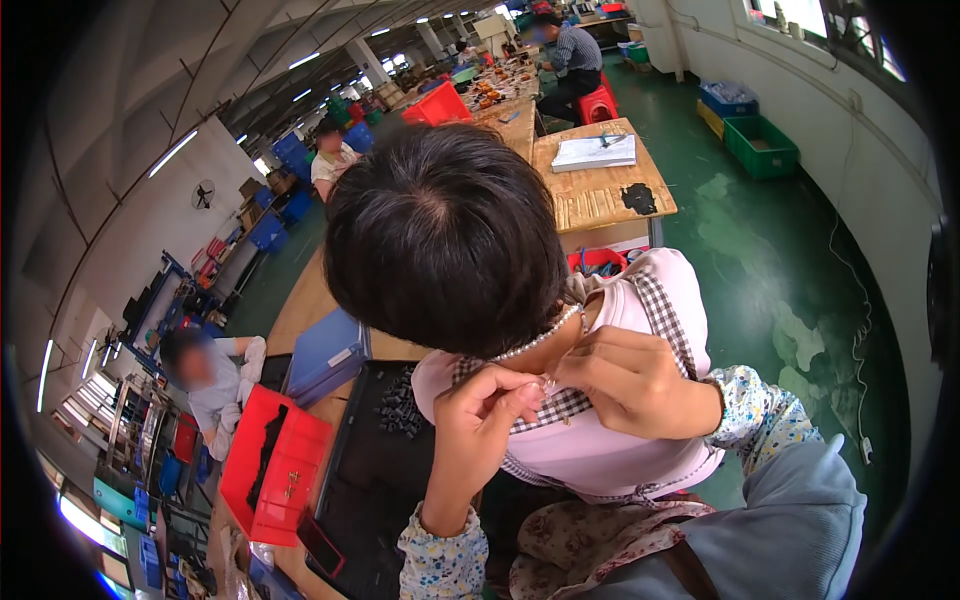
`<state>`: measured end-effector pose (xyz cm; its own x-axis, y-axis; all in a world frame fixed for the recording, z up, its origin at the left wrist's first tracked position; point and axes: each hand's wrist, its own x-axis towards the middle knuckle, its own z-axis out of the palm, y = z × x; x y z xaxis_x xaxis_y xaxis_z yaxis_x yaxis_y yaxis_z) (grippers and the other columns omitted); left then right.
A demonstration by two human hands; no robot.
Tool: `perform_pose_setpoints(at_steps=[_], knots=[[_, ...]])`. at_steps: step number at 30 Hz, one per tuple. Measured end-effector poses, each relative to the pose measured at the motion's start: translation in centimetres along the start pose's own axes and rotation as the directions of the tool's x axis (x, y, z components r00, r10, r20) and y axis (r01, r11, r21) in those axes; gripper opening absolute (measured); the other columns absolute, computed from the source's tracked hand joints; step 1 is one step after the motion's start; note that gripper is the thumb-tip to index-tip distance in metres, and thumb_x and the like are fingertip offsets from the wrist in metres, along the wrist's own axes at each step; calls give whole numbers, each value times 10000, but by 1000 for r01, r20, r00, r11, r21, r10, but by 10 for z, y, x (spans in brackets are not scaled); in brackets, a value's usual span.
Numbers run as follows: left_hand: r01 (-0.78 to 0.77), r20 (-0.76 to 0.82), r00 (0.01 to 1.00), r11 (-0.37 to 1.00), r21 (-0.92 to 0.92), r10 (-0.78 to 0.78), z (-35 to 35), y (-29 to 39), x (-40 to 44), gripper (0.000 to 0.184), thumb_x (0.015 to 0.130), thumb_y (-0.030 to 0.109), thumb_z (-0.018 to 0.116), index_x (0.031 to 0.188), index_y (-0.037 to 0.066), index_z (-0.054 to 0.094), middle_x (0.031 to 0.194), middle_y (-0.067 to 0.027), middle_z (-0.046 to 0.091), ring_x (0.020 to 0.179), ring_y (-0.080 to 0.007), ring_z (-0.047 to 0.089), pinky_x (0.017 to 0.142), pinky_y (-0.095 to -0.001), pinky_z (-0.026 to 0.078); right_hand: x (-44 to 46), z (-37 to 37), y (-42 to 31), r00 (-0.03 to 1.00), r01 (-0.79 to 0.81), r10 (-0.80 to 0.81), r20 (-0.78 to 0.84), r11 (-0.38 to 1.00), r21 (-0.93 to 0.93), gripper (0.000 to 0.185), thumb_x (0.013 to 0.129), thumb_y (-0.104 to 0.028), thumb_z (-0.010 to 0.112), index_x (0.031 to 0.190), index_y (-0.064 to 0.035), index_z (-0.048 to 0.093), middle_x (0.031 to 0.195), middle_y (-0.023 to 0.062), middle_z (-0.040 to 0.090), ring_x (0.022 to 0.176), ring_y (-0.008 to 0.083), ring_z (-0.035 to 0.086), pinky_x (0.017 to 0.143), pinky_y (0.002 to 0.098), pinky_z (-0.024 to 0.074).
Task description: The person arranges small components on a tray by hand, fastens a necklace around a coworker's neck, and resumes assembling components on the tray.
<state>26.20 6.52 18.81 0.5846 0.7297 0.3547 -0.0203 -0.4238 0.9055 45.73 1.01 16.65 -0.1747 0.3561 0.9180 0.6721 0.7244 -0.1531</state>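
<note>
My left hand (478, 412) and my right hand (640, 385) meet behind a person in a pink top (570, 455), whose dark-haired head (440, 230) is bent away from me. Thumb and fingers of each hand are pinched together. A tiny shiny piece (548, 384) shows between the fingertips, too small to name. Just beyond my fingers, a pearl necklace (540, 343) lies round that person's neck. Brown checked trim (565, 405) of the top runs under my hands. Floral sleeve cuffs cover both my wrists.
Left of the person, a black tray (375, 480) holds small dark parts, beside a red bin (275, 460), a blue folder-like box (330, 355) and a phone (321, 548). A wooden table (570, 205) with papers stands ahead. Co-workers sit at left and farther back.
</note>
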Motion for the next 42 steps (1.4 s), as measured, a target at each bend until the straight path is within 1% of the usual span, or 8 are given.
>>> perform_pose_setpoints(at_steps=[11,23,32,34,35,37,41,42], knots=[[2,-2,1000,1000,-18,-2,2,0,0,111,937,47,628,947,-60,656,839,-80,681,708,-108,627,659,-234,515,-2,7,-5,1000,-14,14,-14,1000,-2,337,601,102,640,932,40,639,740,115,616,681,275,610,571,371,517],[-49,-10,999,997,54,49,2,-1,-2,65,910,-3,635,937,-57,659,831,-75,668,702,-115,638,638,-242,513,-2,8,-10,999,-40,40,-9,998,-40,315,627,108,675,929,21,653,743,81,630,652,246,609,588,349,511],[-160,17,986,906,392,167,7,14,-1,47,865,-33,657,912,-32,662,827,-82,654,668,-137,641,598,-253,489,0,1,-9,997,-56,60,58,996,-68,305,622,89,676,919,20,653,729,78,615,680,246,620,588,348,512],[-220,31,972,862,456,232,9,15,-2,50,848,-37,662,894,-19,653,824,-90,649,667,-166,645,587,-272,482,4,-3,-10,993,30,-17,114,993,-113,310,620,85,668,925,26,653,725,79,611,680,252,615,588,349,511],[-219,30,972,863,455,231,11,16,-1,50,848,-37,662,894,-19,653,824,-90,649,667,-166,645,587,-272,482,2,-4,-9,993,29,-16,115,993,-113,310,620,85,668,925,26,653,725,79,611,680,252,615,588,349,511],[-297,39,944,792,534,328,16,17,-1,43,847,-36,657,881,-14,640,828,-95,653,671,-182,644,597,-283,488,-1,-4,-7,992,-8,22,127,994,-109,316,619,89,658,929,31,651,723,86,606,665,259,606,585,354,509],[-267,47,956,786,557,291,19,20,-2,37,853,-31,652,881,-16,634,827,-93,655,669,-183,641,609,-289,494,-3,-2,-7,996,-36,42,74,996,-85,316,622,85,664,933,28,651,725,92,602,653,260,599,584,357,506],[-211,26,973,830,516,231,17,20,-3,34,853,-29,653,880,-18,634,826,-94,655,671,-184,642,614,-293,495,-2,-3,-8,995,-44,50,83,996,-72,310,628,79,673,932,26,650,729,94,602,651,261,598,584,358,505]])
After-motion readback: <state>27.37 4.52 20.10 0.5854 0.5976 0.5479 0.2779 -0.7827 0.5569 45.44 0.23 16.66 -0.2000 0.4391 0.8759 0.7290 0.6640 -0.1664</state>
